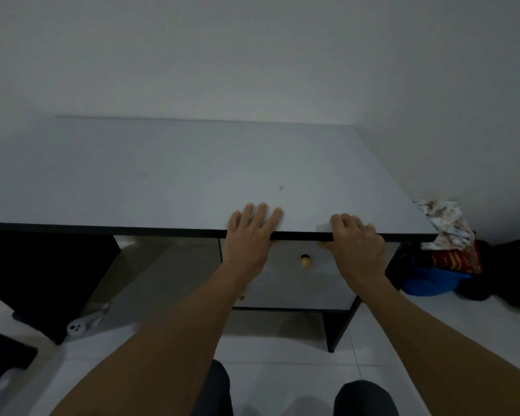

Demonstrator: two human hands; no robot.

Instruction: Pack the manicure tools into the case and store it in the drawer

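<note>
A grey-white desk top [177,175] with a dark front edge fills the middle of the view. Below its right part sits a pale drawer [297,283], pushed in, with a round yellowish knob [306,261]. My left hand [249,235] lies flat on the desk's front edge, fingers spread, thumb under the edge. My right hand [354,238] rests over the same edge just right of the knob, fingers curled on top and thumb below. Neither hand holds an object. No manicure tools or case show anywhere.
A pile of cloth and bags [445,253] sits on the floor right of the desk. A white plug adapter [77,327] lies on the tiles below the desk's left side. Dark desk legs stand at left and right. My knees [364,397] show at the bottom.
</note>
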